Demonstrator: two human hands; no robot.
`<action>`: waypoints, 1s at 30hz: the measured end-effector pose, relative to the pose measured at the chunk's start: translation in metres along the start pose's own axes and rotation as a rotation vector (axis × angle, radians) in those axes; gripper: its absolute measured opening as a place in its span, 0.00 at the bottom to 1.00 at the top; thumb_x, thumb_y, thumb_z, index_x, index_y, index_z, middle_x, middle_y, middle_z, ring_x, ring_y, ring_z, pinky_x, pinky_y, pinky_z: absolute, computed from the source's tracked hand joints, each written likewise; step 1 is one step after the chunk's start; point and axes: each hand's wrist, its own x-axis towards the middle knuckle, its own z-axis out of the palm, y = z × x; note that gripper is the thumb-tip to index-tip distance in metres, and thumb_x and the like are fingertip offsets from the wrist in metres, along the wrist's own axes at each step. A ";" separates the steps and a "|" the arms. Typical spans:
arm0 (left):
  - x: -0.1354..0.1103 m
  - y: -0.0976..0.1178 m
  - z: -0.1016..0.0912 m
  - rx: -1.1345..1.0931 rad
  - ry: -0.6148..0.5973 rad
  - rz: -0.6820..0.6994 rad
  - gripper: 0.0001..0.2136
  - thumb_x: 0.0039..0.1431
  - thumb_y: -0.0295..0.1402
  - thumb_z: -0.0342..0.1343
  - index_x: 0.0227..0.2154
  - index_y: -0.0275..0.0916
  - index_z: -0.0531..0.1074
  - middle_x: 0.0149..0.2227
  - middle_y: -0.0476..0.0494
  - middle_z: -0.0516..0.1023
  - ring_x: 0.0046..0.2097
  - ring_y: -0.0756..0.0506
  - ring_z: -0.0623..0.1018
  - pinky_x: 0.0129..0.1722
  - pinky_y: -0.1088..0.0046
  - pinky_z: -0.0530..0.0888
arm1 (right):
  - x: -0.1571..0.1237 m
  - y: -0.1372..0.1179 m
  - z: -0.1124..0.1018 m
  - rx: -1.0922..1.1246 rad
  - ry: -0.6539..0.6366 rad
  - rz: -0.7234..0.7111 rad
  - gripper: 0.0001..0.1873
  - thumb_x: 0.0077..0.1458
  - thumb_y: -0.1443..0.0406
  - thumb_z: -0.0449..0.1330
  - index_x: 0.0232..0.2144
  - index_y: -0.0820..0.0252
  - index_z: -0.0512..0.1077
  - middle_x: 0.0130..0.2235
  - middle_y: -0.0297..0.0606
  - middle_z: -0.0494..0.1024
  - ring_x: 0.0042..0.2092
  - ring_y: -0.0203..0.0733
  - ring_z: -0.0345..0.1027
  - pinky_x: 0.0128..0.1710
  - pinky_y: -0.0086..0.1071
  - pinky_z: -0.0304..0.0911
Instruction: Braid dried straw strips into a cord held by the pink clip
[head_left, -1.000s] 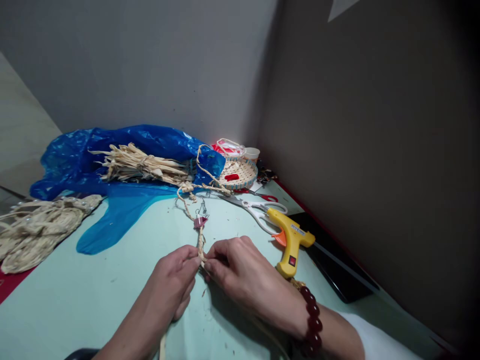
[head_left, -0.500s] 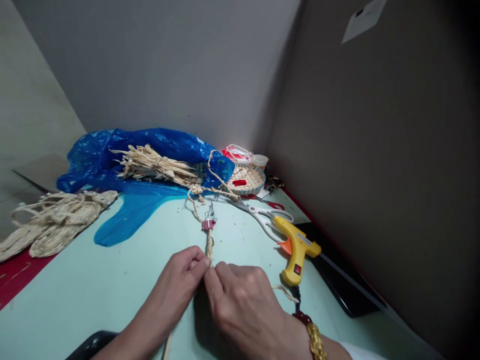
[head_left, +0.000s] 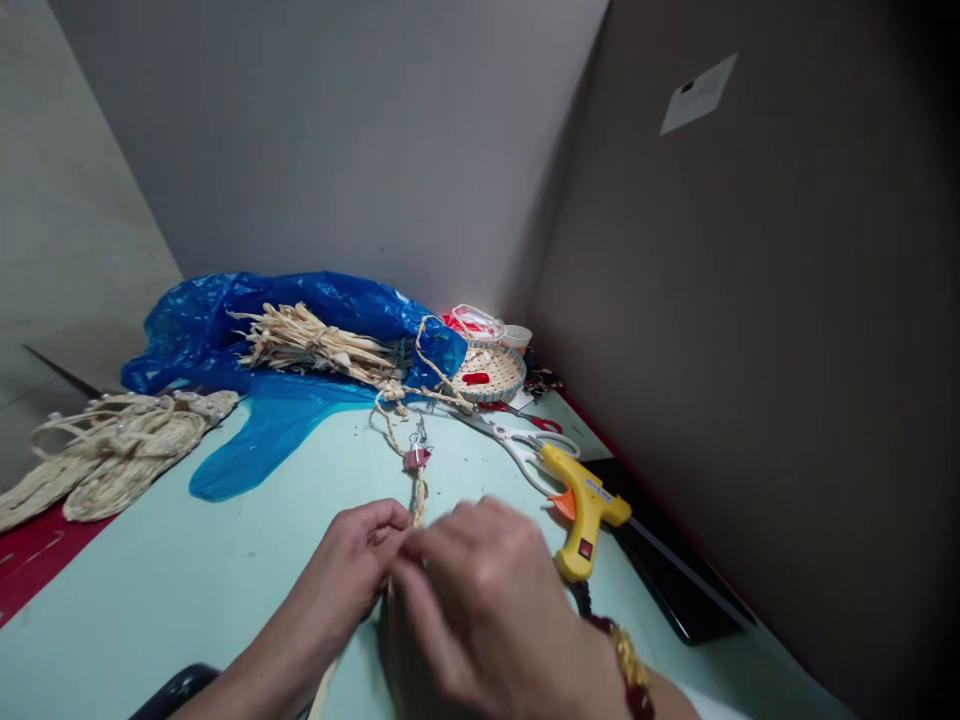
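The left hand (head_left: 360,560) pinches the near end of a braided straw cord (head_left: 418,497) between thumb and fingertips. The right hand (head_left: 480,610), blurred, curls over the same spot, and its grip cannot be told. Thin, pale and plaited, the cord runs straight away from both hands toward the desk's (head_left: 150,590) far edge, with a pink binder clip (head_left: 415,458) on it. A yellow glue gun (head_left: 586,510) lies to the right.

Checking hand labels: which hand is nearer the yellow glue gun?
Right. The right hand sits just beside the glue gun, close to its handle. The left hand is farther off, beyond the right one, pinching the straw braid.
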 end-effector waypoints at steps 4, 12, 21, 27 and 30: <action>-0.003 0.005 0.001 -0.009 -0.059 -0.090 0.13 0.49 0.42 0.58 0.21 0.37 0.68 0.15 0.58 0.64 0.15 0.58 0.47 0.15 0.79 0.43 | 0.013 0.023 -0.017 0.420 -0.122 0.458 0.13 0.60 0.61 0.54 0.43 0.59 0.72 0.40 0.41 0.77 0.41 0.42 0.70 0.40 0.32 0.62; -0.006 0.000 0.000 -0.034 -0.105 -0.077 0.14 0.55 0.44 0.55 0.24 0.38 0.66 0.14 0.61 0.56 0.16 0.57 0.49 0.16 0.79 0.44 | 0.013 0.031 0.007 0.818 -0.444 0.471 0.12 0.60 0.65 0.50 0.30 0.64 0.70 0.27 0.33 0.69 0.27 0.32 0.59 0.28 0.25 0.56; -0.012 -0.002 0.006 0.002 -0.012 -0.051 0.12 0.54 0.43 0.55 0.30 0.39 0.65 0.20 0.56 0.68 0.17 0.56 0.54 0.17 0.80 0.50 | 0.012 0.029 0.010 0.628 -0.260 0.507 0.11 0.56 0.64 0.55 0.27 0.63 0.74 0.21 0.29 0.65 0.25 0.30 0.54 0.24 0.25 0.47; -0.017 0.000 0.007 0.156 0.115 0.001 0.11 0.54 0.43 0.55 0.32 0.41 0.66 0.18 0.55 0.71 0.17 0.53 0.58 0.18 0.78 0.52 | 0.010 0.025 0.015 0.674 -0.198 0.583 0.09 0.54 0.64 0.56 0.28 0.63 0.73 0.21 0.28 0.64 0.24 0.30 0.53 0.23 0.24 0.47; -0.021 0.005 0.003 0.295 0.103 0.032 0.11 0.56 0.42 0.53 0.26 0.41 0.67 0.20 0.53 0.72 0.20 0.50 0.63 0.21 0.77 0.57 | 0.011 0.025 0.018 0.737 -0.177 0.617 0.09 0.54 0.63 0.57 0.26 0.63 0.71 0.21 0.28 0.63 0.24 0.30 0.52 0.22 0.25 0.47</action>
